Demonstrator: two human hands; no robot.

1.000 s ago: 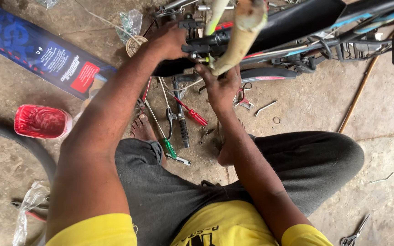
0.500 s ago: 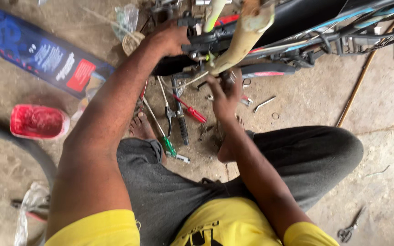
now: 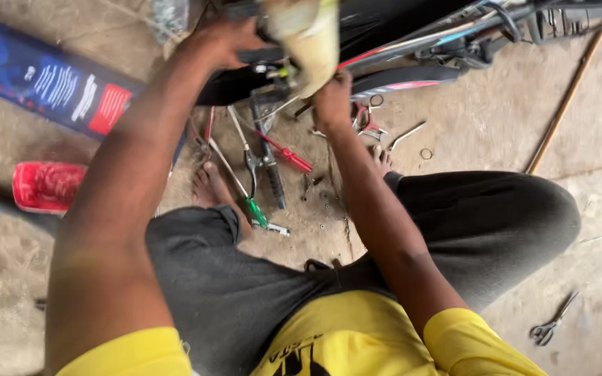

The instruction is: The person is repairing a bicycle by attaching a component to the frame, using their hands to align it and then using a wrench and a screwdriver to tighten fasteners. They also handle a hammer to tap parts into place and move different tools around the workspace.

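- Head view: a person is seen seated on a dusty concrete floor (image 3: 468,132), bare feet forward, with a bicycle frame (image 3: 412,49) lying across the top of the picture.
- The left hand (image 3: 228,38) is closed around a dark part of the bicycle, at the upper left of the frame; exactly which part is gripped cannot be told.
- The right hand (image 3: 332,101) is raised just under a blurred, pale yellowish part (image 3: 308,38) of the bicycle, and its fingers are curled at small metal fittings there; whether anything is clamped between them cannot be told.
- Tools are laid out between the feet: a red-handled screwdriver (image 3: 287,157), a green-handled screwdriver (image 3: 256,211), a long dark tool with a black grip (image 3: 271,174), and red-handled pliers (image 3: 365,122) close to the right hand.
- A small ring (image 3: 426,153) and a short metal piece (image 3: 407,136) are left loose on the floor, so the work is judged to be partway: parts are off and not yet refitted.
- A red tub (image 3: 47,186) is set at the far left, a blue carton (image 3: 57,83) behind it, and steel pliers (image 3: 552,324) lie at the lower right, well apart from both hands.
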